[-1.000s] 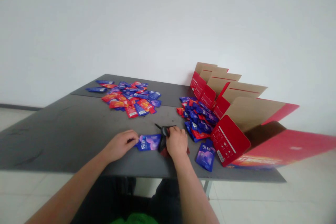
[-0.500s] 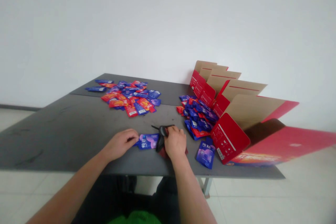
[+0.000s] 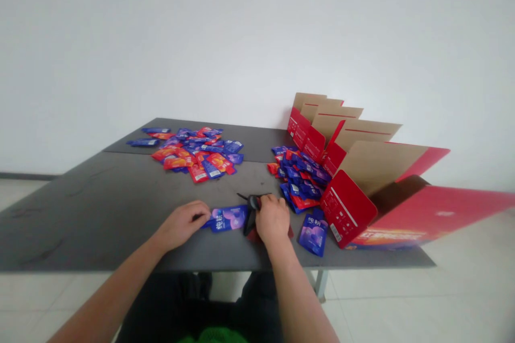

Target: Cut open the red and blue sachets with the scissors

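Note:
My left hand [image 3: 185, 223] is closed, its thumb and finger pinching the narrow left end of a purple-blue pouch [image 3: 230, 218] that lies flat on the table. At the pouch's right end sits a black tool [image 3: 251, 215] with a rounded top and a thin dark strip sticking out behind it. My right hand [image 3: 274, 221] is wrapped over this tool and hides much of it. Something dark red [image 3: 253, 236] shows beneath that hand; I cannot make out what it is. Just right of it lies another purple-blue pouch [image 3: 314, 234], face up.
A pile of blue and red-orange pouches [image 3: 197, 150] spreads over the back left of the grey table [image 3: 100, 214]. Another pile [image 3: 300, 179] leans towards a row of open red cardboard boxes [image 3: 426, 220] along the right side. A white wall [image 3: 241, 37] stands behind.
The right hand and the black tool have shifted slightly right, and the pouch in the left hand a little as well. The view has moved slightly. Both grips look the same.

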Available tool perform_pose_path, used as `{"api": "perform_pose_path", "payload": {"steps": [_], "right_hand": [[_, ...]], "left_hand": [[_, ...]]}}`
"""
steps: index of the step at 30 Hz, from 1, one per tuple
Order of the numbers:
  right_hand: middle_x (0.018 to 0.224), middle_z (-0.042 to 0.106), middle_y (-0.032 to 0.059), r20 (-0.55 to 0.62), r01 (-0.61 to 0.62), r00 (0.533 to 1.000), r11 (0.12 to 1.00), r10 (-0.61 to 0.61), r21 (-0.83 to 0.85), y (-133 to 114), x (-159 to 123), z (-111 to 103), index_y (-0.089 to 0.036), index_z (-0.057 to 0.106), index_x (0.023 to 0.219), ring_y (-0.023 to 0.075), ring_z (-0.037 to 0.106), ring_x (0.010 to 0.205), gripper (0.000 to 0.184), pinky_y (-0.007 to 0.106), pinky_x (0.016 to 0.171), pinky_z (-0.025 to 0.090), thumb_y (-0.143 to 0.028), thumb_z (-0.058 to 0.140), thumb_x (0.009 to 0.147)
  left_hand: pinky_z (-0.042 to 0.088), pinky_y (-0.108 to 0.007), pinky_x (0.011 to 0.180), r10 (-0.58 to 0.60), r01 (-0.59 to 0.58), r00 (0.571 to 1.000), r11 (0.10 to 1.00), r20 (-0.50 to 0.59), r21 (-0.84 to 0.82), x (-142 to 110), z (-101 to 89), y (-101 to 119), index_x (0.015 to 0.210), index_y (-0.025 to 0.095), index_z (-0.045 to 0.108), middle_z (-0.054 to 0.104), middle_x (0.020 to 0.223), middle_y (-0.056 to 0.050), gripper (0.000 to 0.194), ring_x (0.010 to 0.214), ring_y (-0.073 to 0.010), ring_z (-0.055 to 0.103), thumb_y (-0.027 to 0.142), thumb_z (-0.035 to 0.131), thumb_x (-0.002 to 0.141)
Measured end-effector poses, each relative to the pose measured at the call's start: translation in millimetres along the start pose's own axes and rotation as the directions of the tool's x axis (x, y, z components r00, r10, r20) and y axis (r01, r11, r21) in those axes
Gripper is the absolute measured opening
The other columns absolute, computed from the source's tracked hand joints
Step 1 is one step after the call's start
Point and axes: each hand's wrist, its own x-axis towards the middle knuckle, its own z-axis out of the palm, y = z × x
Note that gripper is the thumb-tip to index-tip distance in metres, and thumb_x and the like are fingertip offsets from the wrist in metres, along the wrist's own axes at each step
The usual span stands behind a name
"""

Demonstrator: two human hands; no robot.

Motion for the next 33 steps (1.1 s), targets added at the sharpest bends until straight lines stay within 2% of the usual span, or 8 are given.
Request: {"api": "perform_pose_path", "payload": {"steps": [7, 11, 16, 21, 24, 27, 30, 33], "right_hand": [[0.126, 0.067, 0.007, -0.086, -0.041, 0.995, 0.991, 0.052, 0.13, 11, -31, 5, -0.024, 0.067, 0.12, 0.0259, 0.056, 0.105, 0.026, 0.036, 0.087, 0.042, -0.024, 0.059, 0.095], [0.123, 0.068, 0.0072, -0.085, -0.031, 0.995, 0.988, 0.044, 0.152, 12, -33, 6, -0.024, 0.068, 0.115, 0.0269, 0.055, 0.105, 0.024, 0.036, 0.087, 0.042, -0.022, 0.061, 0.092], [0.125, 0.067, 0.0078, -0.09, -0.027, 0.995, 0.985, 0.043, 0.168, 12, -32, 5, -0.024, 0.067, 0.117, 0.0272, 0.055, 0.107, 0.024, 0.037, 0.087, 0.042, -0.023, 0.061, 0.094], [0.125, 0.066, 0.0093, -0.082, -0.037, 0.995, 0.983, 0.052, 0.179, 12, -34, 5, -0.023, 0.067, 0.116, 0.0274, 0.055, 0.107, 0.024, 0.037, 0.087, 0.042, -0.023, 0.06, 0.094], [0.124, 0.067, 0.0095, -0.087, -0.032, 0.995, 0.983, 0.049, 0.183, 12, -34, 5, -0.023, 0.068, 0.117, 0.0271, 0.055, 0.106, 0.024, 0.037, 0.086, 0.041, -0.024, 0.058, 0.095], [0.123, 0.067, 0.0085, -0.103, -0.023, 0.994, 0.983, 0.042, 0.18, 13, -34, 6, -0.023, 0.067, 0.117, 0.0273, 0.055, 0.106, 0.024, 0.037, 0.086, 0.041, -0.023, 0.058, 0.095], [0.123, 0.067, 0.0081, -0.11, -0.018, 0.993, 0.984, 0.038, 0.175, 13, -34, 6, -0.023, 0.067, 0.115, 0.0274, 0.056, 0.105, 0.023, 0.037, 0.086, 0.042, -0.022, 0.06, 0.093], [0.123, 0.067, 0.0086, -0.108, -0.01, 0.994, 0.984, 0.03, 0.178, 13, -34, 5, -0.023, 0.067, 0.116, 0.0276, 0.056, 0.105, 0.025, 0.037, 0.086, 0.042, -0.021, 0.061, 0.092]], "left_hand": [[0.05, -0.03, 0.089, -0.004, 0.003, 1.0, 1.0, 0.021, 0.025, 0, 2.5, -2, 0.086, 0.023, 0.071, 0.072, 0.099, -0.003, 0.029, 0.093, -0.0191, 0.067, 0.04, 0.053, 0.1], [0.05, -0.03, 0.092, -0.018, 0.014, 0.995, 0.999, 0.103, 0.04, 5, -7.5, 2, 0.086, 0.022, 0.072, 0.072, 0.102, -0.004, 0.031, 0.095, -0.0193, 0.067, 0.041, 0.053, 0.1], [0.052, -0.027, 0.089, 0.014, -0.055, 0.899, 0.995, 0.437, 0.082, 28, -44.9, 0, 0.095, 0.023, 0.077, 0.074, 0.102, -0.004, 0.028, 0.096, -0.0203, 0.069, 0.043, 0.057, 0.095], [0.052, -0.031, 0.077, -0.124, -0.069, 0.852, 0.937, 0.509, 0.343, 51, -67.0, 10, 0.089, 0.023, 0.08, 0.074, 0.092, -0.006, 0.024, 0.085, -0.026, 0.07, 0.04, 0.074, 0.073], [0.052, -0.034, 0.081, -0.157, -0.083, 0.819, 0.919, 0.551, 0.385, 58, -59.8, 32, 0.092, 0.025, 0.08, 0.075, 0.096, -0.007, 0.027, 0.091, -0.0289, 0.07, 0.04, 0.076, 0.071], [0.051, -0.036, 0.086, -0.09, -0.143, 0.813, 0.927, 0.575, 0.348, 58, -40.4, 58, 0.098, 0.025, 0.078, 0.073, 0.102, -0.007, 0.027, 0.095, -0.0293, 0.069, 0.04, 0.073, 0.076], [0.051, -0.039, 0.086, -0.055, -0.171, 0.863, 0.903, 0.502, 0.393, 51, -17.3, 71, 0.102, 0.02, 0.076, 0.069, 0.104, -0.011, 0.034, 0.095, -0.0316, 0.067, 0.04, 0.075, 0.076], [0.051, -0.042, 0.092, -0.021, -0.162, 0.928, 0.877, 0.372, 0.452, 39, -1.4, 67, 0.112, 0.016, 0.073, 0.066, 0.109, -0.015, 0.044, 0.103, -0.0344, 0.065, 0.044, 0.074, 0.079]]}}
